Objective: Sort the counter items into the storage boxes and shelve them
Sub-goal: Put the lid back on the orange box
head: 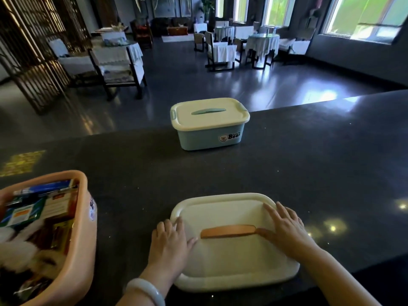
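Two hands rest flat on the cream lid [234, 241] at lower centre of the frame: the left hand [170, 241] on its left edge, the right hand [287, 228] beside the orange handle [228, 231], fingers straight on both, gripping nothing. The lid lies on the counter [309, 168]. The open pink box [84, 228] at lower left is full of packets; the blue box [209, 124], lidded, stands at centre. The lid sits close to the counter's near edge, so a careless push could slide it off. Contents heaped above the pink box's rim may stop the lid seating.
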Available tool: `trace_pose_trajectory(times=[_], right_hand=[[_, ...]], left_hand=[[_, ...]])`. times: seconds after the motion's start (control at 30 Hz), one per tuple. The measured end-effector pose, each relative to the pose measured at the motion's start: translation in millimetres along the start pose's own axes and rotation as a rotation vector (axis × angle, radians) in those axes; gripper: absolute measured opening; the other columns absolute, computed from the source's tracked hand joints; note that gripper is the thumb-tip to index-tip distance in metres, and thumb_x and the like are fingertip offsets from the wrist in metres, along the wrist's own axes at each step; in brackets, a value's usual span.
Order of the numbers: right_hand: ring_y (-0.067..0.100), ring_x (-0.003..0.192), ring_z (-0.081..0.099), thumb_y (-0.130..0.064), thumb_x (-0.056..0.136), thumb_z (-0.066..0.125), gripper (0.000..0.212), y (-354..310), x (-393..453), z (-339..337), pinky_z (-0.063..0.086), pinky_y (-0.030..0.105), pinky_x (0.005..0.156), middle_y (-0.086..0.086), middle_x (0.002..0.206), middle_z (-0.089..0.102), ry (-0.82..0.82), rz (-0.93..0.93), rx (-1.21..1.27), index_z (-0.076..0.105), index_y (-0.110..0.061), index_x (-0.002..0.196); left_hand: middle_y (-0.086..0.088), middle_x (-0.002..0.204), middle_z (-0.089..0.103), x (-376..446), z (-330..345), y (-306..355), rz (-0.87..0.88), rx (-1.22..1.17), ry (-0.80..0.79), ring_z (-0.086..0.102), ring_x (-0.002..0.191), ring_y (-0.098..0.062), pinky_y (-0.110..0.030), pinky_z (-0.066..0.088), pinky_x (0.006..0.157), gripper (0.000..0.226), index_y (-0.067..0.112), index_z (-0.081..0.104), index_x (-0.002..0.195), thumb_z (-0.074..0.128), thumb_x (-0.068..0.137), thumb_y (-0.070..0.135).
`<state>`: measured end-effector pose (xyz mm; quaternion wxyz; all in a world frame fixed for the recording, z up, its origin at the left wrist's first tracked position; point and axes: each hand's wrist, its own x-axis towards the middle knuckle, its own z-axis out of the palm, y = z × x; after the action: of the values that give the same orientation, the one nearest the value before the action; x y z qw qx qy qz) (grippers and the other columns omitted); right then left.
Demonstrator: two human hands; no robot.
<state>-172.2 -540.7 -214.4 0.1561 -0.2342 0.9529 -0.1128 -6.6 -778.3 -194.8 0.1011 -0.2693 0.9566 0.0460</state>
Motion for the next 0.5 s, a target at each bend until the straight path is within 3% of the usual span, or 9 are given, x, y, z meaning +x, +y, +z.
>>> trace_pose_trajectory(times=[0.17,0.27,0.4,0.5], right_hand=[[0.025,0.133,0.024,-0.067,0.08,0.054,0.087,-2,5,-5,0.027,0.039,0.11,-0.002,0.152,0.026,0.04,-0.004,0.038,0.017,-0.031,0.15],[0.026,0.128,0.028,-0.059,0.078,0.065,0.087,-4,10,-12,0.03,0.039,0.107,0.0,0.145,0.034,0.057,0.032,0.081,0.022,-0.033,0.148],[0.027,0.126,0.033,-0.045,0.075,0.076,0.088,-10,20,-22,0.038,0.045,0.104,0.002,0.135,0.036,0.098,0.081,0.265,0.028,-0.031,0.147],[0.021,0.106,0.048,-0.042,0.074,0.078,0.089,-21,34,-29,0.044,0.033,0.089,0.001,0.117,0.044,0.11,0.069,0.335,0.033,-0.019,0.147]], left_hand=[[-0.002,0.144,0.036,2,5,-1,-0.069,-0.252,-0.002,0.035,0.127,-0.024,-0.036,0.034,0.104,0.073,0.023,0.017,0.147,0.053,0.09,0.052],[0.003,0.15,0.025,6,-4,-7,-0.058,-0.485,0.005,0.031,0.135,-0.023,-0.039,0.032,0.108,0.079,0.03,0.012,0.149,0.062,0.089,0.039],[0.004,0.153,0.012,22,-33,-19,-0.03,-0.615,0.049,0.037,0.133,-0.02,-0.03,0.034,0.106,0.074,0.027,0.013,0.152,0.057,0.093,0.02],[0.002,0.155,0.026,43,-58,-31,-0.03,-0.701,0.057,0.036,0.137,-0.019,-0.032,0.032,0.109,0.065,0.027,0.021,0.151,0.049,0.095,0.01]])
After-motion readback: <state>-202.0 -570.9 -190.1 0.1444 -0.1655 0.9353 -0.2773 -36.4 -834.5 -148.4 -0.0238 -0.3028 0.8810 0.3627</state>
